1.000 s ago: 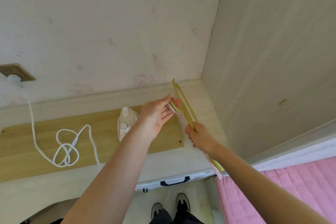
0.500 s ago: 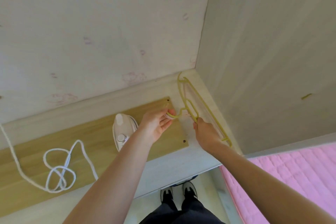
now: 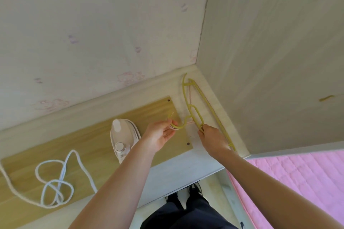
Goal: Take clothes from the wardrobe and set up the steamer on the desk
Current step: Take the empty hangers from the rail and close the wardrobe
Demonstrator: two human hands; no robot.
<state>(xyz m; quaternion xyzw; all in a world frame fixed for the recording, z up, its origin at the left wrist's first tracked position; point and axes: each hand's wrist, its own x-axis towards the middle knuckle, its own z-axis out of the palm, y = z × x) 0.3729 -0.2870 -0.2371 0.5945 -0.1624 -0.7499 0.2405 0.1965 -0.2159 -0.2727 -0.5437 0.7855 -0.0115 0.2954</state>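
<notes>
A yellow-green plastic hanger [image 3: 193, 111] lies flat in the desk's far right corner, with a thin pink hanger partly hidden beneath it. My left hand [image 3: 160, 134] pinches the hanger's hook end. My right hand [image 3: 214, 139] holds the hanger's lower bar near its middle. A white steamer [image 3: 123, 139] rests on the desk [image 3: 171, 169] just left of my left hand, on a light wooden board [image 3: 93, 139]. Its white cord [image 3: 55, 184] lies coiled on the board to the left.
A pale wardrobe side panel [image 3: 270, 61] rises right beside the hangers, and a papered wall [image 3: 93, 33] stands behind the desk. A pink quilted bed [image 3: 297, 182] sits lower right. My legs and shoes [image 3: 186, 197] show below the desk edge.
The hangers have come down from a tilted, lifted position to lie flat in the desk corner. Both hands followed them down, still holding them. The camera has tipped toward the corner.
</notes>
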